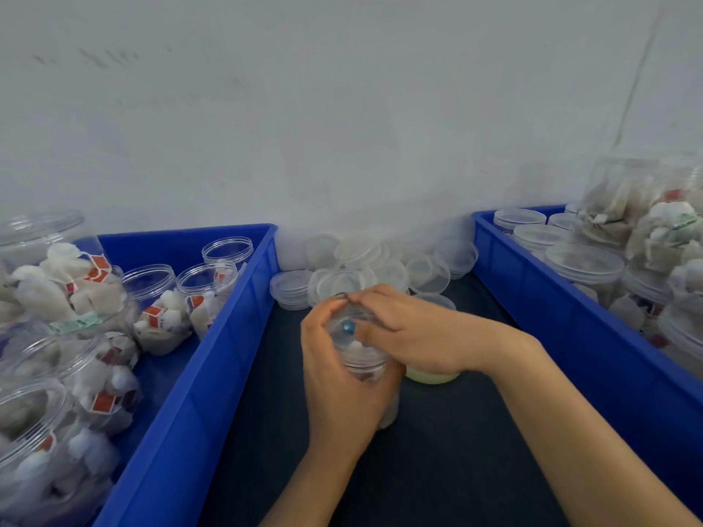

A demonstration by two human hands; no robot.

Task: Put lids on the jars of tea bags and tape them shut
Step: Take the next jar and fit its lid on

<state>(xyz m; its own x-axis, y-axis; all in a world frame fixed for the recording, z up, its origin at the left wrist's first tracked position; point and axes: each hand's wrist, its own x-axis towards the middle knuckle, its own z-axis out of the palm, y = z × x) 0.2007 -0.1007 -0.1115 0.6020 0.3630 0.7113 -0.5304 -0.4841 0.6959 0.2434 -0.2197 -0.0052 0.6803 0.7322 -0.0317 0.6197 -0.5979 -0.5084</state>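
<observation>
A clear plastic jar of tea bags (361, 359) stands on the dark table in the middle of the view. My left hand (338, 389) grips its side from the left and front. My right hand (414, 332) lies over the jar's top, fingers curled onto its clear lid. A roll of clear tape (433, 376) with a yellowish edge sits on the table just right of the jar, half hidden under my right wrist. A heap of loose clear lids (365, 268) lies behind the jar against the wall.
A blue bin (213, 359) on the left holds several open jars of tea bags (159, 310). Another blue bin (563, 298) on the right holds several lidded jars (586, 264). A white wall rises close behind. Dark table top (437, 469) runs between the bins.
</observation>
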